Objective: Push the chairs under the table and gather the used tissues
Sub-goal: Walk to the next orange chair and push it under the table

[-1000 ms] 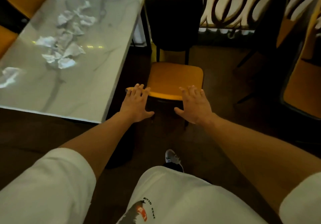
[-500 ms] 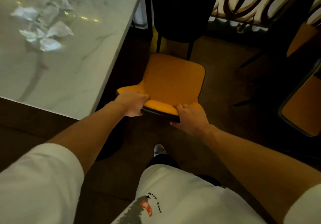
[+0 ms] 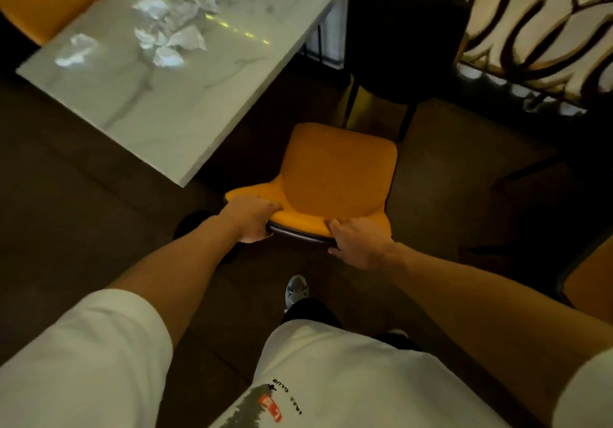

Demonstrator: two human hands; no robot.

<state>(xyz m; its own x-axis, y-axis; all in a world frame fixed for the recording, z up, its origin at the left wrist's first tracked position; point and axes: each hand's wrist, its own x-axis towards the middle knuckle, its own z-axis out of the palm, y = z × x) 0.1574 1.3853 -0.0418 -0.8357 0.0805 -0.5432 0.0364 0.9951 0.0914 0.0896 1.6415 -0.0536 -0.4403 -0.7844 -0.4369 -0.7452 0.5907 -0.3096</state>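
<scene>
Beside the table (image 3: 185, 122) corner, both hands grip the chair (image 3: 335, 175) — another chair (image 3: 404, 39) behind.

A second ago our hands hovered flat over the orange cushioned chair (image 3: 335, 175); now our left grip (image 3: 252, 217) and right grip (image 3: 360, 245) clamp its near edge.

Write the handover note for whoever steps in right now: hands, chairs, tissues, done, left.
Left hand: closed on the backrest top of the orange chair, left side.
Right hand: closed on the same edge, right side.
That chair stands beside the marble table, off its near corner, not under it. The black-backed chair beyond is also out.
Crumpled tissues lie scattered on the tabletop, untouched.
Done: grip taken. Left: push chairs in, gather tissues.
</scene>
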